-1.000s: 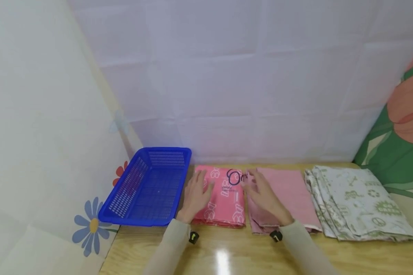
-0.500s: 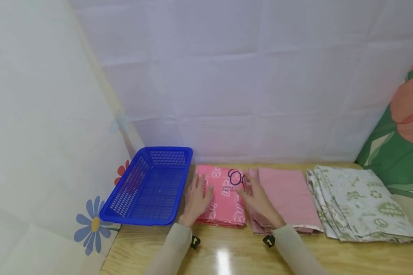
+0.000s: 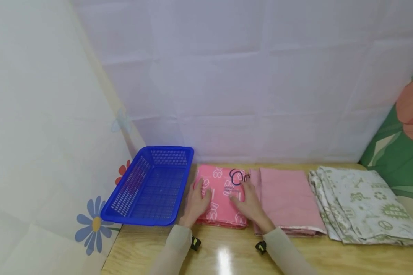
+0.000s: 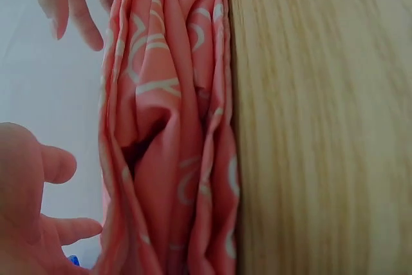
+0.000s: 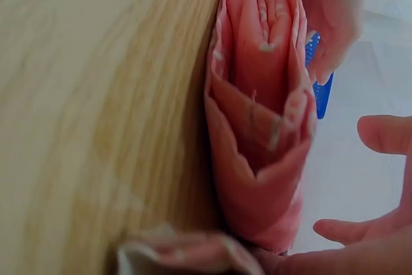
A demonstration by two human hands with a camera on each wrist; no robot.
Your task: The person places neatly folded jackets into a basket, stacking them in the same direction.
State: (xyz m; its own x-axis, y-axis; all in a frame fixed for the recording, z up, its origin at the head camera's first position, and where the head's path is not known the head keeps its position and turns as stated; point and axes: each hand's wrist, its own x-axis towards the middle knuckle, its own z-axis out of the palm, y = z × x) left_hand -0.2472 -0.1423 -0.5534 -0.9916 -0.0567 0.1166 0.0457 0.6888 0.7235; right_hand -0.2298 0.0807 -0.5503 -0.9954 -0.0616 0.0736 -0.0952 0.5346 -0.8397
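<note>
A folded bright pink cloth point(image 3: 221, 208) with white outline figures and dark lettering lies on the table. My left hand point(image 3: 195, 204) is at its left edge, fingers spread and thumb over the top. Opposite, my right hand point(image 3: 250, 206) is at the right edge, its fingers also spread. Stacked folds of the cloth point(image 4: 161, 94) show end-on in the left wrist view, with the left hand's fingertips right beside them. From the right wrist, the cloth point(image 5: 257, 114) appears as a thick rolled-looking fold, with the right hand point(image 5: 380, 223) close to its near end.
A blue perforated basket point(image 3: 104, 214) stands on the left. Right of the bright cloth lies a plain pink folded cloth point(image 3: 289, 198), then a white folded cloth with green print point(image 3: 368, 202). All are on a wooden table point(image 3: 223, 236) against a white sheet backdrop point(image 3: 220, 95).
My right hand has moved left from over the plain pink cloth to the bright pink cloth's right edge. The left hand stays nearly in place at the left edge.
</note>
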